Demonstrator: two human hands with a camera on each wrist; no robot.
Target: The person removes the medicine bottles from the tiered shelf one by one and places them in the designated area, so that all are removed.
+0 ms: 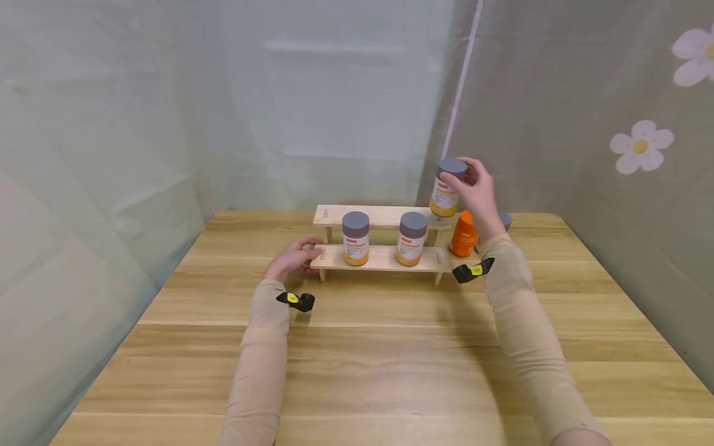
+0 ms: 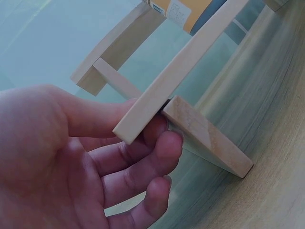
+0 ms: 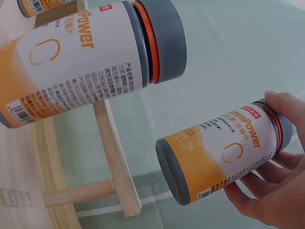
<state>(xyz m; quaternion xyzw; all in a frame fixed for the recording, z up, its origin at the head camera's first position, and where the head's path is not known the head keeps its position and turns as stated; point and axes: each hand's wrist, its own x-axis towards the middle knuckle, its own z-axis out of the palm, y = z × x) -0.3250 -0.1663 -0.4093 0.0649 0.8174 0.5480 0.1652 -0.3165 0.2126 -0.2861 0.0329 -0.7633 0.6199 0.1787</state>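
Note:
A two-tier wooden rack (image 1: 385, 215) stands on the table. My left hand (image 1: 292, 255) grips the left end of its lower board (image 2: 162, 78), the thumb on one face and fingers curled beneath. Two grey-lidded supplement bottles, the left one (image 1: 356, 241) and the right one (image 1: 410, 241), stand upright on that board. With my right hand (image 1: 478, 195) I hold a third such bottle (image 3: 219, 150) by its grey lid, at the right end of the upper board. It is slightly tilted; whether its base touches the board I cannot tell.
An orange bottle (image 1: 463, 236) stands on the table (image 1: 379, 365) just right of the rack. Behind my right wrist shows a grey lid (image 1: 506, 220), mostly hidden. Pale curtains (image 1: 334, 124) hang behind and along the sides.

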